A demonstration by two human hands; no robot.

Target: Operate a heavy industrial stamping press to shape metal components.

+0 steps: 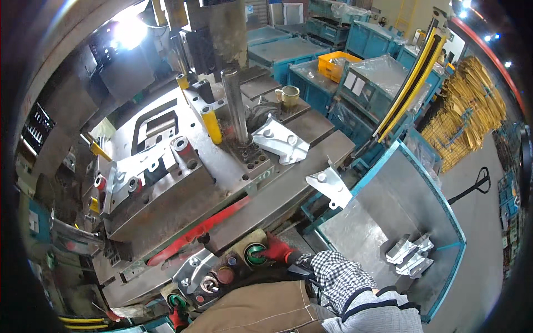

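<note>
Looking down from head height at a stamping press, both red-gloved hands rest on a control panel at the near edge. The right hand, its forearm in a checked sleeve cover, lies on top of a green push button, fingers laid flat over its right side rather than gripping. The left hand sits low at the bottom edge, just below a second green push button; whether its fingers are curled or loose cannot be told. Between the two buttons the panel carries a red button and a selector knob. Above it lies the grey die block with a red bar along its front. A stack of pressed sheet-metal brackets rests on the press bed beside a steel guide post. One bracket lies at the bed's right edge, above a blue-rimmed steel bin holding more brackets.
</note>
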